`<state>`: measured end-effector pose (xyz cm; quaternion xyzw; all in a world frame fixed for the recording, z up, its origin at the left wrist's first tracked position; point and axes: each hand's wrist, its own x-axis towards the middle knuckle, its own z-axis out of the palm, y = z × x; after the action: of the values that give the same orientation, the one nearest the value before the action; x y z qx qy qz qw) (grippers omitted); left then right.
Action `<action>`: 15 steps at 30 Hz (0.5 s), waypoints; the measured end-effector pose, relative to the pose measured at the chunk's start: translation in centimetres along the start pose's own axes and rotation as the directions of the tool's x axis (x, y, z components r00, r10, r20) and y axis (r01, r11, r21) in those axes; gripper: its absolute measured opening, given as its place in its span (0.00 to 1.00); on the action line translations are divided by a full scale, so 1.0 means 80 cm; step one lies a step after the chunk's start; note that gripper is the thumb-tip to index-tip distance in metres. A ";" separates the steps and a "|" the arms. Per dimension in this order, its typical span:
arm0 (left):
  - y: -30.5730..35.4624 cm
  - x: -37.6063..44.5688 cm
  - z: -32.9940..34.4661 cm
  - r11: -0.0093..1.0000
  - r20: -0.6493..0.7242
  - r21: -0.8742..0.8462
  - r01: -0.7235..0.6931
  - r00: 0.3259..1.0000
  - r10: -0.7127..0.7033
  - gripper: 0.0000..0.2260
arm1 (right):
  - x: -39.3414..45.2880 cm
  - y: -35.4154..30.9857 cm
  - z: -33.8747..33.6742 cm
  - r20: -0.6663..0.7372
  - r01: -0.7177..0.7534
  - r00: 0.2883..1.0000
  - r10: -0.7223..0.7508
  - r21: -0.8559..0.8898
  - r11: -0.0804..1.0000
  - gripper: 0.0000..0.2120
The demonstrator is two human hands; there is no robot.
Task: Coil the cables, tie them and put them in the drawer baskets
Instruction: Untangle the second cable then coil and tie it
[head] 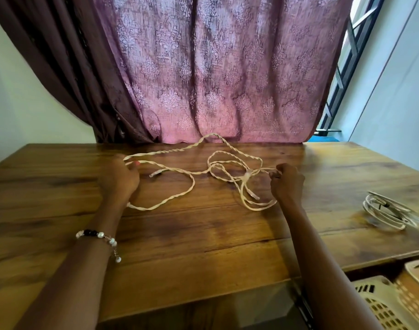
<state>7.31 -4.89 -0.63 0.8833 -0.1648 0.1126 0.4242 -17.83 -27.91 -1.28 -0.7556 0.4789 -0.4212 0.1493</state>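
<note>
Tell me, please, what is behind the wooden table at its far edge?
Behind the wooden table hangs a purple patterned curtain, its hem meeting the far edge. At the right, window bars show. What is behind the curtain is covered.

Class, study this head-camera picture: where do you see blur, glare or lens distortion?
Head view: the coiled cable at right is smeared by blur; the loose cable is sharper. Soft glare sheens the table. Wide-angle distortion bows the window frame.
</note>
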 end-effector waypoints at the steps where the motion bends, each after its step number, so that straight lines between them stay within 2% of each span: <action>1: -0.001 0.000 -0.001 1.000 0.006 -0.016 0.009 1.000 -0.009 0.15 | -0.003 0.000 -0.002 0.005 -0.025 1.000 0.025 -0.012 1.000 0.12; 4: -0.006 0.006 -0.007 0.964 -0.013 -0.199 0.174 0.984 -0.180 0.13 | -0.012 0.003 -0.005 -0.026 -0.061 0.998 0.060 -0.044 0.997 0.10; 6: -0.013 0.015 -0.010 0.905 0.001 -0.282 0.319 0.943 -0.332 0.14 | -0.015 0.004 -0.005 -0.065 -0.103 0.993 0.101 -0.033 0.994 0.10; 9: -0.023 0.024 -0.011 0.853 0.068 -0.303 0.424 0.903 -0.425 0.14 | -0.012 0.004 -0.004 -0.171 -0.301 0.928 0.332 0.184 0.936 0.12; 11: -0.022 0.017 -0.011 0.894 0.063 -0.195 0.403 0.915 -0.399 0.13 | -0.008 0.005 -0.004 -0.191 -0.373 0.868 0.458 0.358 0.856 0.12; 12: -0.019 0.012 -0.010 0.922 0.052 -0.123 0.367 0.930 -0.363 0.13 | -0.007 0.005 -0.004 -0.193 -0.371 0.858 0.475 0.408 0.835 0.12; 15: -0.001 -0.009 -0.006 0.959 -0.019 0.235 0.160 0.987 -0.160 0.13 | -0.007 -0.004 -0.004 -0.199 -0.234 0.916 0.348 0.438 0.868 0.10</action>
<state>6.64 -4.34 -0.64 0.9379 -0.0785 0.0966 0.3239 -17.99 -27.24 -1.17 -0.5612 0.5063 -0.5831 0.2980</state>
